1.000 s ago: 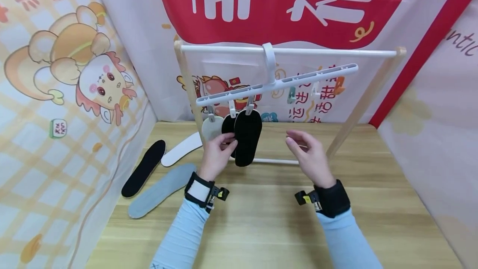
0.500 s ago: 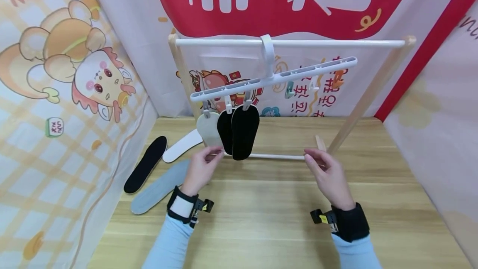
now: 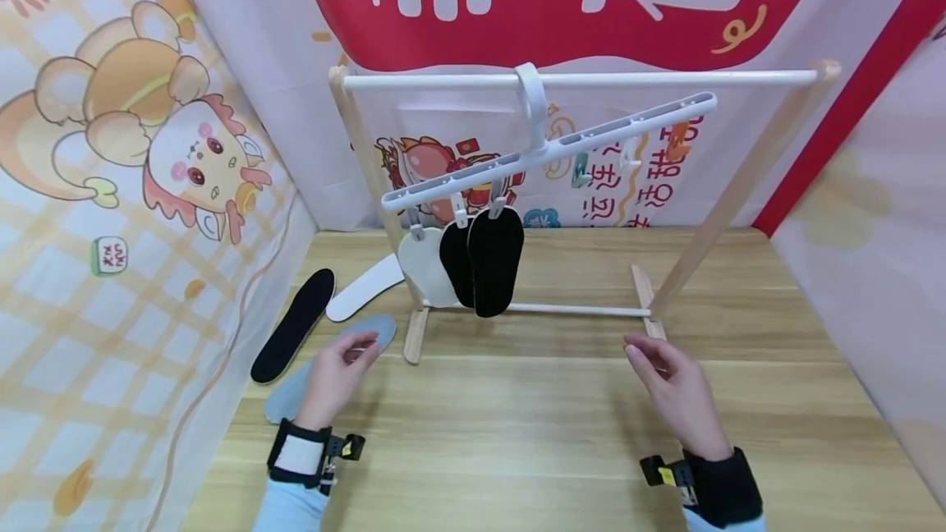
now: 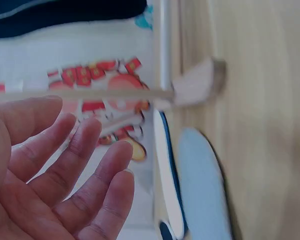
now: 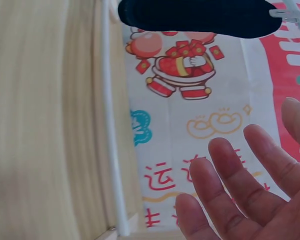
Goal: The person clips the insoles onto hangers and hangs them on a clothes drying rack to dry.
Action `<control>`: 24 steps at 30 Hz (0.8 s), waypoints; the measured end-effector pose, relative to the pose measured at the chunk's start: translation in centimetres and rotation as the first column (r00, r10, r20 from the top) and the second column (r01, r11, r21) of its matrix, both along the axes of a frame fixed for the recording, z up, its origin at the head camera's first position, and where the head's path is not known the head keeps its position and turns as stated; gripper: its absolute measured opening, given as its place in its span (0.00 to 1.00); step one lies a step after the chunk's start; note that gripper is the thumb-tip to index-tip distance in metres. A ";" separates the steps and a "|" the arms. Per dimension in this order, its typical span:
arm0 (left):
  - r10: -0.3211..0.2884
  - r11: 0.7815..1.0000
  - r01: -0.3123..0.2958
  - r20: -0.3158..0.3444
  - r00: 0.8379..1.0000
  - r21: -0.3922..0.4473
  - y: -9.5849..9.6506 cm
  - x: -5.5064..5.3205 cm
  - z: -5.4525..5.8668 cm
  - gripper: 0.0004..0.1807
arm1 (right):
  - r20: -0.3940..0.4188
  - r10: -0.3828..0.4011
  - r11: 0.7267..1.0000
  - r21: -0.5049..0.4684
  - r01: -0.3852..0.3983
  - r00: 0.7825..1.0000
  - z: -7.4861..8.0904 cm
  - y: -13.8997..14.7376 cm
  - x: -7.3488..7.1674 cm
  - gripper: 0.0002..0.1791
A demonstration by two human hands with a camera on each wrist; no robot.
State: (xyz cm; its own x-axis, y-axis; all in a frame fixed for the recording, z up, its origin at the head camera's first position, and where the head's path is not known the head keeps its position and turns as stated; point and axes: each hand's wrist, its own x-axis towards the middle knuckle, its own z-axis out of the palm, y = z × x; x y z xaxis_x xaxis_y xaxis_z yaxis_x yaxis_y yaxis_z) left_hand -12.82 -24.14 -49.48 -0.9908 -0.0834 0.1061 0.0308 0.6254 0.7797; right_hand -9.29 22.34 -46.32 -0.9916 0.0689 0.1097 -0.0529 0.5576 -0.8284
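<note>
From a white clip hanger (image 3: 550, 150), tilted down to the left, hang a pale insole (image 3: 427, 268) and two black insoles, the front one (image 3: 497, 261) overlapping the other (image 3: 458, 263). My left hand (image 3: 336, 376) is over a grey insole (image 3: 288, 396) lying on the table, holding nothing; its fingers are loosely bent in the left wrist view. To the right, my right hand (image 3: 676, 392) hovers in front of the rack's right foot (image 3: 643, 290), also with nothing in it. Both hands are apart from the hanging insoles.
The hanger hooks over the top bar (image 3: 429, 82) of a wood-and-white rack. A black insole (image 3: 296, 323) and a white insole (image 3: 365, 287) lie at the table's left. Spare clips (image 3: 631, 154) hang on the hanger's right half. Printed cloth walls (image 3: 244, 48) enclose the table.
My left hand has let go of the hanging insoles and drawn back, down and left, to the grey insole. The right hand has moved down and right. The insoles still hang.
</note>
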 end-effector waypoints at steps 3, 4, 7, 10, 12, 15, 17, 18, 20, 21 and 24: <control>0.027 0.999 -0.027 0.024 0.999 -0.018 -1.2 0.6 -0.6 0.13 | 0.026 -0.004 1.000 0.027 0.003 1.000 -0.7 0.3 0.6 0.21; 0.033 0.999 -0.032 0.025 0.999 -0.025 -1.5 0.7 -0.7 0.13 | 0.024 -0.003 1.000 0.030 0.002 1.000 -0.9 0.3 0.8 0.20; 0.044 0.998 -0.044 0.015 0.999 -0.045 -2.5 0.8 -0.9 0.14 | 0.030 0.006 0.999 0.041 -0.007 1.000 -1.5 0.5 1.4 0.19; 0.058 0.996 -0.059 -0.023 0.998 -0.062 -3.5 0.5 -1.1 0.13 | 0.050 0.009 0.999 0.046 -0.012 0.999 -2.0 0.5 1.9 0.19; 0.066 0.995 -0.069 -0.040 0.997 -0.069 -4.2 0.2 -1.2 0.12 | 0.062 0.014 0.999 0.048 -0.017 0.998 -2.2 0.4 2.2 0.19; 0.080 0.991 -0.082 -0.026 0.996 -0.106 -5.2 -0.4 -1.5 0.12 | 0.061 0.020 0.998 0.055 -0.024 0.998 -2.6 0.3 2.7 0.16; 0.088 0.988 -0.087 0.003 0.996 -0.130 -5.8 -1.0 -1.6 0.14 | 0.060 0.023 0.998 0.056 -0.026 0.998 -2.9 0.3 2.9 0.15; 0.090 0.986 -0.086 0.021 0.996 -0.144 -6.1 -1.4 -1.7 0.14 | 0.061 0.025 0.998 0.054 -0.028 0.998 -3.0 0.2 3.0 0.14; 0.089 0.982 -0.078 0.058 0.994 -0.173 -6.6 -2.1 -1.9 0.16 | 0.070 0.028 0.998 0.053 -0.031 0.997 -3.3 0.2 3.2 0.14; 0.083 0.981 -0.069 0.072 0.994 -0.180 -6.8 -2.4 -2.0 0.16 | 0.078 0.028 0.998 0.051 -0.032 0.997 -3.4 0.2 3.3 0.15; 0.060 0.977 -0.038 0.099 0.993 -0.210 -7.4 -3.5 -2.8 0.17 | 0.097 0.032 0.998 0.044 -0.036 0.995 -3.6 0.1 3.6 0.15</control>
State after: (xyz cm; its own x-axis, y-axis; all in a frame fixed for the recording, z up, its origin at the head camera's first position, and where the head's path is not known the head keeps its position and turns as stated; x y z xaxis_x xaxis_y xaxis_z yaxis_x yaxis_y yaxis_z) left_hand -16.27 -31.59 -52.26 -0.9926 -0.1190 0.0230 -0.0781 0.7729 0.6298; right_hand -5.66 22.48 -49.91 -0.9994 0.0319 0.0159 0.0061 0.5939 -0.8045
